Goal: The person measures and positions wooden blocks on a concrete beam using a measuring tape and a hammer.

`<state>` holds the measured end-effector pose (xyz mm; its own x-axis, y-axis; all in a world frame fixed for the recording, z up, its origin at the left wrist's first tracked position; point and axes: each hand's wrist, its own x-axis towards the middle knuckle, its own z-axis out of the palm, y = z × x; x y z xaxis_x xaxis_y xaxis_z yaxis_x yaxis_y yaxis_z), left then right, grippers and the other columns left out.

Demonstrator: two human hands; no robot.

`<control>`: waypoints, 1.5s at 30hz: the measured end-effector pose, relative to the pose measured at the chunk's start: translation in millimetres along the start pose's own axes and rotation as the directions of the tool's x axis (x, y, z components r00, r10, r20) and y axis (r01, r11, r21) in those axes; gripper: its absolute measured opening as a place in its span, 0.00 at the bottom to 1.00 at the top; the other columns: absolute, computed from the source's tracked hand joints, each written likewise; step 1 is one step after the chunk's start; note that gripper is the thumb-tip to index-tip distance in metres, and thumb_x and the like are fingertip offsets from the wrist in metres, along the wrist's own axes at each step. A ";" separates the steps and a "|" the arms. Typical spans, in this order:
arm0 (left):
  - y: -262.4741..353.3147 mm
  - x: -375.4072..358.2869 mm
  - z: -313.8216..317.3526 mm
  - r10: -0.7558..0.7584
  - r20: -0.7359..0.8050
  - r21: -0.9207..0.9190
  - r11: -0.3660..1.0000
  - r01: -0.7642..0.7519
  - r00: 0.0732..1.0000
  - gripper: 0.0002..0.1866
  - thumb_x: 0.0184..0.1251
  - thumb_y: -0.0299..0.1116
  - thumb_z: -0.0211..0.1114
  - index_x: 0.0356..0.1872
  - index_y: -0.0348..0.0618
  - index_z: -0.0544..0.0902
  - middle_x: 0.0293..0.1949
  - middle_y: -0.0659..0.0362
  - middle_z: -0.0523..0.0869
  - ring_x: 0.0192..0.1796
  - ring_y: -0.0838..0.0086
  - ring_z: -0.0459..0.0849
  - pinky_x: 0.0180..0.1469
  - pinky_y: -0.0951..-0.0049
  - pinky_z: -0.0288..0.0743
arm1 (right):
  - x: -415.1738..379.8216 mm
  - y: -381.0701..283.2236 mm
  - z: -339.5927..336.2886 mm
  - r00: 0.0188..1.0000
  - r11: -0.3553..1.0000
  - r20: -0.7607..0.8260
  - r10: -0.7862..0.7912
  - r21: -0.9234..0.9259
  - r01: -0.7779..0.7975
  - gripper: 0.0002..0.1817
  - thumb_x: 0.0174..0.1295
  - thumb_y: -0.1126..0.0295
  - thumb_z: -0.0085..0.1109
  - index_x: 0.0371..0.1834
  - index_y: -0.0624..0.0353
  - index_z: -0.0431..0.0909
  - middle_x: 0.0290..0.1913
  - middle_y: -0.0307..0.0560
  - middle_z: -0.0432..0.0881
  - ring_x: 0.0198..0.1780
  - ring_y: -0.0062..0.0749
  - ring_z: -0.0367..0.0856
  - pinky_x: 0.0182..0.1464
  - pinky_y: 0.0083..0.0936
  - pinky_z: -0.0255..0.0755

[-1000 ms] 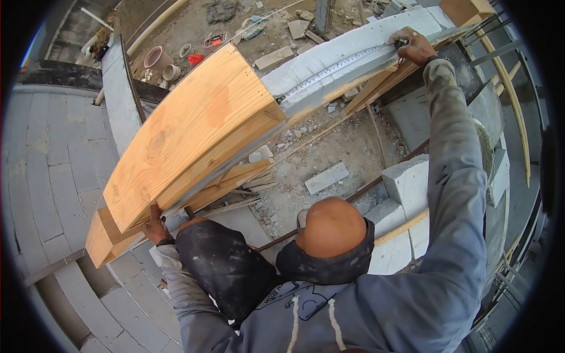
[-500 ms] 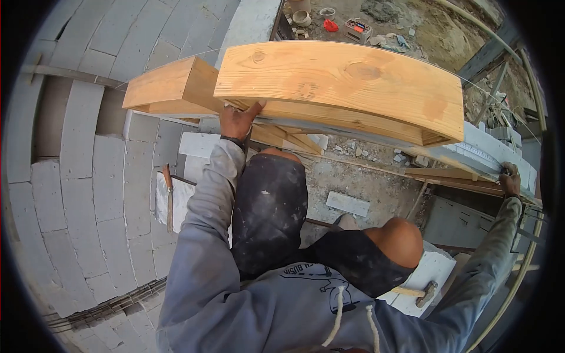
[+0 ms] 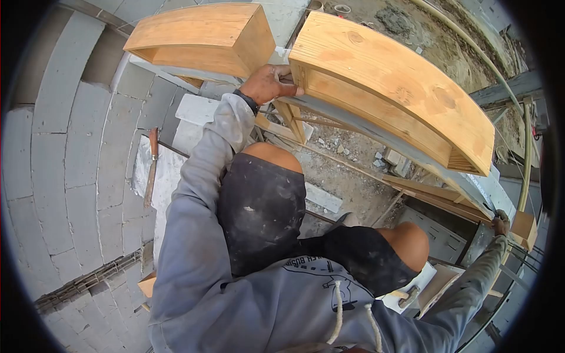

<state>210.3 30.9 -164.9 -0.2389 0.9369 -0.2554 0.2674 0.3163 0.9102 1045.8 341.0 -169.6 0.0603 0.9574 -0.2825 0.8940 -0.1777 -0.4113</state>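
Note:
A long open-fronted wooden box (image 3: 406, 76) with a curved top board rests along the wall top in front of me. At its left end, my left hand (image 3: 266, 82) grips the edge, thumb at the lower front corner and fingers partly hidden behind. A second wooden box (image 3: 194, 29) of like shape stands to the left, a gap away from the first. Far to the right, my right hand (image 3: 500, 222) is closed beside the pale wall top (image 3: 479, 188). A thin dark piece sticks out by its fingers; I cannot make out what it holds.
A wooden-handled blade (image 3: 152, 167) lies on a white block at left, beside grey block paving (image 3: 53, 153). A hammer (image 3: 406, 296) lies by my right knee. Rubble and timber strips (image 3: 424, 188) are below the wall. Another wooden box (image 3: 524, 229) is at far right.
The view has turned, so both boxes sit differently in it. A gap now shows between them where they overlapped in view. My left hand keeps hold of the right box's end.

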 end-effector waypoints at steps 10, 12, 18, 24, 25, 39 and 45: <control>-27.3 14.9 -16.6 0.279 0.150 0.152 0.941 -0.301 0.949 0.40 0.49 0.31 0.73 0.65 0.37 0.64 0.56 0.47 0.78 0.55 0.62 0.78 0.59 0.69 0.70 | -99.6 -46.5 -24.1 0.992 0.993 -0.114 0.058 -0.094 -0.069 0.22 0.34 0.74 0.53 0.39 0.60 0.82 0.27 0.41 0.78 0.24 0.27 0.75 0.27 0.23 0.69; -36.8 14.6 -12.5 0.327 0.097 0.200 0.919 -0.340 0.940 0.40 0.49 0.32 0.72 0.66 0.38 0.64 0.55 0.46 0.78 0.56 0.59 0.77 0.60 0.67 0.69 | -108.9 -51.6 -27.2 0.995 0.987 -0.074 0.073 -0.138 -0.082 0.22 0.34 0.74 0.52 0.39 0.59 0.82 0.25 0.40 0.77 0.24 0.27 0.75 0.27 0.24 0.69; -41.5 -0.7 -4.2 0.439 -0.007 0.394 0.827 -0.401 0.898 0.41 0.49 0.36 0.71 0.67 0.41 0.63 0.57 0.45 0.75 0.58 0.53 0.72 0.62 0.61 0.66 | -110.0 -65.8 -31.6 0.986 0.989 -0.131 0.103 -0.096 -0.116 0.19 0.33 0.75 0.53 0.35 0.59 0.82 0.23 0.39 0.77 0.23 0.26 0.74 0.27 0.22 0.68; -36.1 6.6 -0.4 0.426 0.007 0.443 0.810 -0.385 0.905 0.41 0.48 0.38 0.73 0.65 0.40 0.64 0.57 0.44 0.74 0.57 0.51 0.72 0.61 0.60 0.66 | -106.7 -69.6 -31.3 0.989 0.987 -0.126 0.082 -0.131 -0.098 0.19 0.32 0.75 0.53 0.33 0.60 0.82 0.24 0.38 0.76 0.26 0.26 0.74 0.29 0.22 0.67; -33.4 9.6 1.2 0.397 0.005 0.474 0.807 -0.352 0.918 0.40 0.48 0.38 0.73 0.63 0.39 0.66 0.56 0.44 0.74 0.57 0.52 0.72 0.60 0.60 0.66 | -111.1 -80.1 -29.4 0.988 0.983 -0.123 0.092 -0.149 -0.110 0.20 0.32 0.75 0.53 0.35 0.60 0.82 0.24 0.39 0.77 0.27 0.26 0.75 0.31 0.22 0.68; -13.0 24.3 8.5 0.078 0.163 0.348 0.928 -0.131 0.983 0.26 0.47 0.33 0.77 0.47 0.30 0.78 0.43 0.50 0.84 0.45 0.66 0.80 0.50 0.68 0.72 | -132.4 -105.3 -5.8 0.976 0.948 -0.195 -0.095 -0.317 0.029 0.22 0.32 0.76 0.58 0.38 0.54 0.83 0.32 0.50 0.83 0.37 0.40 0.82 0.41 0.31 0.74; -5.4 28.1 16.7 0.090 0.210 0.555 0.809 -0.194 0.974 0.27 0.50 0.47 0.73 0.44 0.35 0.82 0.43 0.49 0.85 0.46 0.58 0.81 0.49 0.65 0.72 | -120.8 -82.6 2.1 0.957 0.947 -0.234 -0.173 -0.308 0.096 0.20 0.34 0.75 0.57 0.37 0.55 0.83 0.34 0.51 0.83 0.38 0.41 0.81 0.42 0.32 0.74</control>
<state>217.8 58.0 -182.4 -0.0126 0.9719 -0.2352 0.7810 0.1564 0.6046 963.7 239.4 -103.4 0.0071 1.0000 0.0034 0.9887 -0.0065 -0.1497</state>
